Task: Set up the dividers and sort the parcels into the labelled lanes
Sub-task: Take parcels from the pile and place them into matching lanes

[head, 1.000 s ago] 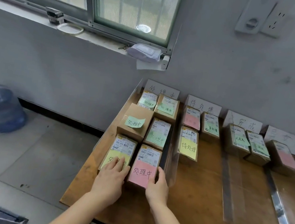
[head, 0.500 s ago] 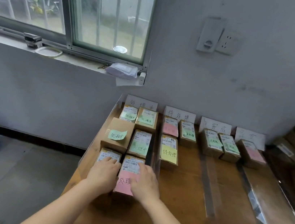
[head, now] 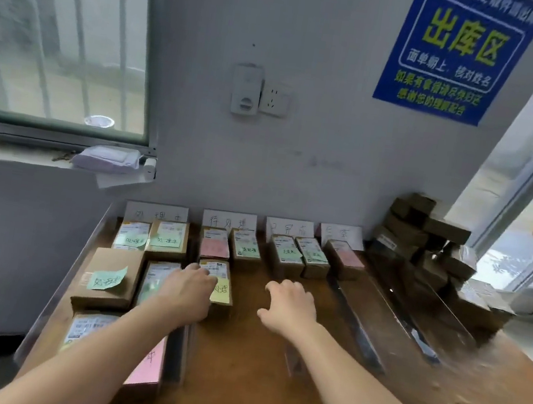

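Four white lane labels stand against the wall, the first (head: pixel 155 213) at the left. Small brown parcels with coloured notes lie in the lanes on the wooden table (head: pixel 250 377). A clear divider (head: pixel 181 350) separates the first two lanes. My left hand (head: pixel 189 290) reaches over it, and its fingers touch the yellow-note parcel (head: pixel 222 289) in the second lane. My right hand (head: pixel 291 304) hovers over bare wood to the right, fingers loosely curled, holding nothing. A pink-note parcel (head: pixel 146 366) lies at the front of the left lane, partly under my left forearm.
A pile of brown parcels (head: pixel 430 245) sits at the table's right back corner. Two more clear dividers (head: pixel 357 327) (head: pixel 418 329) lie on the right half. A large box with a green note (head: pixel 107 278) fills the left lane's middle. Wall socket (head: pixel 274 98) above.
Both hands have left the pink-note parcel in the left lane and moved forward and right. My left hand now reaches the yellow-note parcel. The view has swung up and right.
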Demonstrator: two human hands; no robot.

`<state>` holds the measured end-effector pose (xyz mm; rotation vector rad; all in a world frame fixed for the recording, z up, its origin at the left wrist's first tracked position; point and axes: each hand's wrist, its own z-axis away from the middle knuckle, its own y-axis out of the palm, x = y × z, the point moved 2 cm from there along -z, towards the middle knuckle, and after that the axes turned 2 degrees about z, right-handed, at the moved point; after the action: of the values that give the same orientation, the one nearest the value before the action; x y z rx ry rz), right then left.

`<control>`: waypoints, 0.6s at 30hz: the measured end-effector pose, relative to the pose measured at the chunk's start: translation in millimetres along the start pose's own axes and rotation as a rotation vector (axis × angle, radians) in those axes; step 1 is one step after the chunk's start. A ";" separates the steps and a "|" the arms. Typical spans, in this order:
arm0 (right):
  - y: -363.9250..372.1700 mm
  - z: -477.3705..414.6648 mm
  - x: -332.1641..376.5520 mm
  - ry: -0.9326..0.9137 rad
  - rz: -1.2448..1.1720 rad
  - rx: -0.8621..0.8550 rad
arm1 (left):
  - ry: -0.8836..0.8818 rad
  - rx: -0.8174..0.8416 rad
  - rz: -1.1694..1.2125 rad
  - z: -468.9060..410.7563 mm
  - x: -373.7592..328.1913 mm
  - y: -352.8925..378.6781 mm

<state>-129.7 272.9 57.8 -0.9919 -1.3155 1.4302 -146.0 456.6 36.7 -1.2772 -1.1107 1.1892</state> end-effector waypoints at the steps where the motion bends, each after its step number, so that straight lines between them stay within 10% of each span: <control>1: -3.6 2.0 -16.2 0.021 0.000 -0.009 | 0.016 0.006 -0.004 -6.6 -13.5 -3.4; 18: -40.3 40.0 -312.9 0.265 0.008 -0.024 | 0.234 -0.030 0.042 -114.9 -290.1 -23.9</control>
<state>-86.2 -39.9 94.2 -1.1607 -1.1372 1.2421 -56.1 159.3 74.6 -1.4285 -0.9371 1.0261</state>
